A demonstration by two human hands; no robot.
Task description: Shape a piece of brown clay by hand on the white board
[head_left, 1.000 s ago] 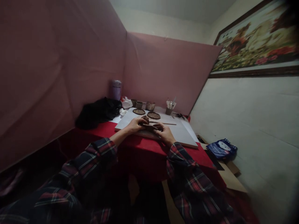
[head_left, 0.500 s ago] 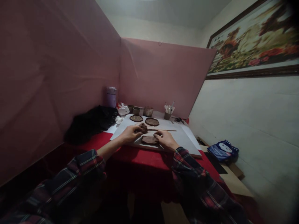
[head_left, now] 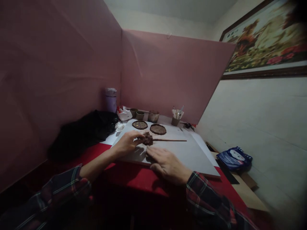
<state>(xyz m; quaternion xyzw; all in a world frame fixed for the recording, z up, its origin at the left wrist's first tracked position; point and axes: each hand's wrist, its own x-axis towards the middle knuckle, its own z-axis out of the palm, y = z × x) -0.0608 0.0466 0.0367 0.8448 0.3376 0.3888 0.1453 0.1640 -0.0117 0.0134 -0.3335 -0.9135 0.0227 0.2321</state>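
My left hand (head_left: 128, 143) is over the front left of the white board (head_left: 194, 156), its thumb and fingers closed on the left side of a rough lump of brown clay (head_left: 148, 139). A thin brown stick (head_left: 171, 140) runs to the right from beside the lump. My right hand (head_left: 169, 163) lies palm down near the board's front edge, fingers stretched out, the fingertips just below the lump. Whatever lies under that palm is hidden. Farther back rest two flat round clay discs with raised rims, one speckled yellow (head_left: 139, 125) and one plain (head_left: 158, 129).
Behind the board stand small cups (head_left: 140, 115), a clay-smeared tub (head_left: 153, 116) and a cup of tools (head_left: 176, 119). At left are a black bag (head_left: 83, 134), crumpled tissue (head_left: 119, 127) and a purple bottle (head_left: 111, 101). Red cloth (head_left: 134, 175) covers the table.
My right hand has gone from pinching the edge of a flat clay slab to lying flat over that spot, and the slab is now out of sight. My left hand stays at the lump.
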